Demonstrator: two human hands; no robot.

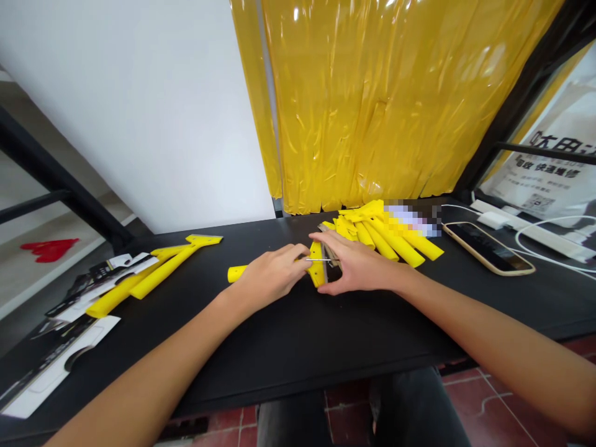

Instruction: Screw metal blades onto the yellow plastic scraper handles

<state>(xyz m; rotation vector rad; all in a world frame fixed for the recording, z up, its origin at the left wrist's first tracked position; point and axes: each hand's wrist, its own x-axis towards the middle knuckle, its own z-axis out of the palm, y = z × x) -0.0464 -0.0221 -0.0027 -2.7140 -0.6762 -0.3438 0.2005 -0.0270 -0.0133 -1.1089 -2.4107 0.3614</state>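
Note:
A yellow scraper (318, 266) lies low over the black table, its handle pointing left and its wide head between my hands. Across the handle, my left hand (274, 270) is closed, with the handle's end showing beyond it. From the left fingertips a thin, shiny metal rod or strip (321, 259) runs over the head towards my right palm; its kind is unclear. My right hand (356, 261) spans the head, thumb on the near end and fingers at the far end. Under that palm is a greyish piece I cannot make out.
Several yellow scrapers (395, 239) are heaped behind my right hand. More scrapers (162, 273) and black-and-white cards (60, 372) lie at left. A phone (488, 248), white cables and a power strip (535, 231) are at right. A yellow plastic curtain (372, 112) hangs behind.

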